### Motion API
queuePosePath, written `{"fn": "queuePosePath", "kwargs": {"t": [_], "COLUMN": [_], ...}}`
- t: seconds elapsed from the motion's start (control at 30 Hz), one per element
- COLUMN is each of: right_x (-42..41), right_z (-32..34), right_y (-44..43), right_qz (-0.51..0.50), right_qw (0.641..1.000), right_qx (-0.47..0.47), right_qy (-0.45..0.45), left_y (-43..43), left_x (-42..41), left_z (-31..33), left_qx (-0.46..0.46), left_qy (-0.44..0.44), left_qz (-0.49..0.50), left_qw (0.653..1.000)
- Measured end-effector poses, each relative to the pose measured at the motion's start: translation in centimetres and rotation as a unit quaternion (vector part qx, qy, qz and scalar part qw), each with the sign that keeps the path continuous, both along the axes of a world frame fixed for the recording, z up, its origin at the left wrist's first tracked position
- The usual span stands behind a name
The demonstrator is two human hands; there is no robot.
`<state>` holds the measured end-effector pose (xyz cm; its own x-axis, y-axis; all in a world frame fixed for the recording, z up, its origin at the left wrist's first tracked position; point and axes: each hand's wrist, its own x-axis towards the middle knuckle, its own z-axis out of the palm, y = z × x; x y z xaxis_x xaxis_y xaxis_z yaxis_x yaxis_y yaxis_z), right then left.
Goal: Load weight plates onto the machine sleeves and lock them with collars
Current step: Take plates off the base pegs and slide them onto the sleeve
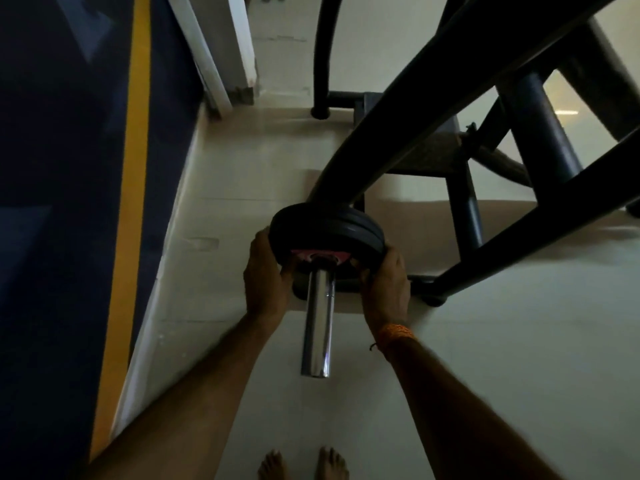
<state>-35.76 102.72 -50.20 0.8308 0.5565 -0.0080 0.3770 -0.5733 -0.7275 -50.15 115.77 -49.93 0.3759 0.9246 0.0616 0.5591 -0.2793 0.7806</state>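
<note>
A chrome sleeve (318, 320) juts toward me from a black machine arm (433, 95). Black weight plates (325, 226) are stacked on the sleeve's far end, against the arm; the nearest one has a pink label around its hole. My left hand (265, 282) grips the left rim of the nearest plate. On the opposite rim is my right hand (386, 284), which wears an orange thread band at the wrist. No collar shows on the sleeve.
The black machine frame (540, 188) fills the right and upper view, with feet on the pale tiled floor (485, 358). A dark blue wall with a yellow stripe (128, 216) runs along the left. My bare feet (304, 464) stand below the sleeve's end.
</note>
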Motion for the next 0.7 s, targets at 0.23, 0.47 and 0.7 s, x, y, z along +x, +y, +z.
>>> {"fn": "queuePosePath", "kwargs": {"t": [0.23,0.47,0.7], "right_x": [-1.0,-3.5,-8.2], "right_z": [-0.5,0.0,0.5], "right_y": [-0.9,-4.8,-11.6], "right_qz": [-0.023,0.028,0.087], "right_qw": [0.999,0.999,0.992], "right_qx": [0.028,0.036,0.087], "right_qy": [-0.005,-0.002,-0.023], "left_y": [0.1,-2.7,-10.4], "left_x": [-1.0,-5.3,-11.4], "left_z": [-0.3,0.0,1.4], "left_qx": [0.034,0.018,-0.011], "left_qy": [0.023,0.042,0.052], "left_qz": [0.008,-0.006,0.001], "left_qw": [0.999,0.999,0.999]}}
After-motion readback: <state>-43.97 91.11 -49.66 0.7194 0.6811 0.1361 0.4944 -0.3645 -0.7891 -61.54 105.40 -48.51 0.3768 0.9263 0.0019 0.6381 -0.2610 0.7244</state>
